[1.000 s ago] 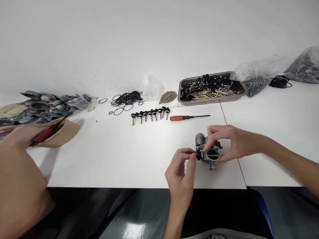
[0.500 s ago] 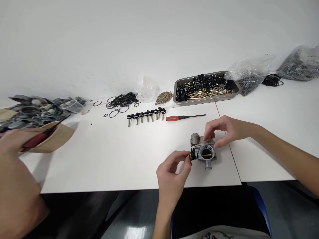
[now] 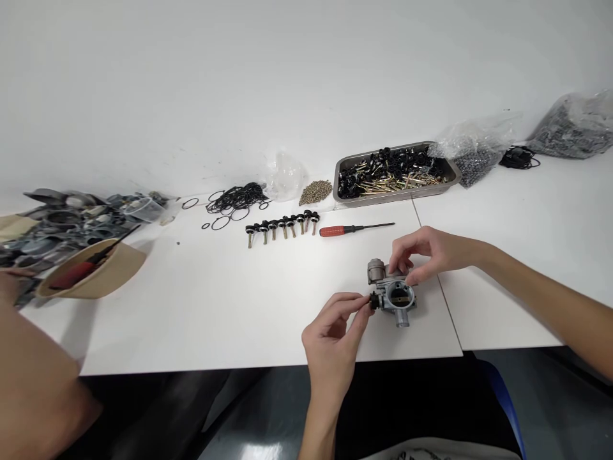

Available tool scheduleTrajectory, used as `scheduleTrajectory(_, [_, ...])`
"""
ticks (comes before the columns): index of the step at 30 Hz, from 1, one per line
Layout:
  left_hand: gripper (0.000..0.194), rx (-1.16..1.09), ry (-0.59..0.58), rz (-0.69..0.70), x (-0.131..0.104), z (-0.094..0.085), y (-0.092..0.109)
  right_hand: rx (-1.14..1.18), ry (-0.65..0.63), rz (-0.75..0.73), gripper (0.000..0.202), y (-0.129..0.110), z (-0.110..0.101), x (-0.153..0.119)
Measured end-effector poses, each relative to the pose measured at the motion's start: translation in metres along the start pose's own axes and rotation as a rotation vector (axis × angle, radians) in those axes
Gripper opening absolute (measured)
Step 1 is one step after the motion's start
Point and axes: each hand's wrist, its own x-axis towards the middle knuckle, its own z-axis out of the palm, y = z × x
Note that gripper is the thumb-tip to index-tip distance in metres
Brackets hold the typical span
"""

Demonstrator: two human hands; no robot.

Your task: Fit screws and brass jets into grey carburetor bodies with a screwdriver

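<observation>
One co-worker's arm [image 3: 33, 377] is filling the left edge, beside a heap of grey castings [image 3: 62, 220]; a tan container [image 3: 119, 271] is holding a red-handled tool [image 3: 76, 275], its tip leaning on the rim; black rings [image 3: 242, 197] are lying loose by a clear bag [image 3: 286, 177]; seven or so black-capped stems [image 3: 283, 225] are sitting in a row, probably lined up for easy picking; brass-coloured bits [image 3: 316, 192] are heaping behind; left hand [image 3: 332, 332] is pinching a black fitting [image 3: 375, 300], thumb and fingertips closed on its outer end, seemingly keeping it aligned with the metal body's side; red screwdriver [image 3: 335, 230] is lying beyond, likely for quick reach; metal body [image 3: 401, 317] is resting on the table, round bore facing up; steel tray [image 3: 397, 199] is bearing more stems; right hand [image 3: 428, 254] is curling over the body's far side, thumb apart from fingers, apparently steadying it; firm grip or light touch, cannot tell; filled plastic bags [image 3: 575, 131] are standing far right.
</observation>
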Motion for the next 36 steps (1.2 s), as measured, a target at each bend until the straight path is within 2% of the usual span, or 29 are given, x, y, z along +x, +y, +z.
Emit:
scheduleTrajectory(6, [0.006, -0.047, -0.007, -0.068, -0.006, -0.002, 0.002, 0.020, 0.000, -0.013, 0.032, 0.004, 0.000, 0.002])
scheduleTrajectory(14, [0.003, -0.036, 0.111, -0.057, -0.013, 0.012, 0.004, 0.025, -0.011, -0.026, 0.031, 0.006, 0.000, 0.002])
scheduleTrajectory(16, [0.004, -0.013, 0.086, -0.044, -0.014, 0.010, 0.002, 0.029, -0.012, -0.023, 0.031, 0.007, 0.000, 0.002])
scheduleTrajectory(19, [0.006, 0.061, -0.004, 0.003, -0.009, -0.004, 0.000, 0.036, 0.011, -0.017, 0.032, 0.006, -0.002, 0.001])
scheduleTrajectory(22, [0.010, 0.213, -0.066, 0.124, 0.017, -0.025, 0.004, 0.033, 0.053, -0.007, 0.033, 0.003, -0.003, -0.001])
scheduleTrajectory(24, [0.010, 0.380, -0.084, 0.246, 0.051, -0.036, 0.010, 0.021, 0.071, 0.010, 0.033, 0.002, -0.004, -0.001])
scheduleTrajectory(26, [0.013, 0.586, -0.148, 0.360, 0.095, -0.040, 0.016, 0.001, 0.086, 0.041, 0.032, 0.003, -0.004, 0.000])
scheduleTrajectory(27, [0.016, 0.691, -0.213, 0.393, 0.117, -0.039, 0.017, -0.011, 0.100, 0.058, 0.031, 0.003, -0.004, 0.000])
scheduleTrajectory(30, [0.025, 1.028, -0.510, 0.419, 0.172, -0.027, 0.010, -0.050, 0.162, 0.102, 0.028, 0.005, -0.005, 0.001])
scheduleTrajectory(32, [0.027, 1.177, -0.664, 0.419, 0.191, -0.018, -0.002, -0.087, 0.214, 0.112, 0.025, 0.005, -0.008, 0.000])
scheduleTrajectory(33, [0.026, 1.209, -0.701, 0.410, 0.195, -0.016, -0.008, -0.117, 0.242, 0.119, 0.024, 0.004, -0.010, -0.001])
scheduleTrajectory(36, [0.030, 1.172, -0.696, 0.366, 0.193, -0.017, -0.021, -0.268, 0.358, 0.149, 0.027, -0.002, -0.025, -0.005])
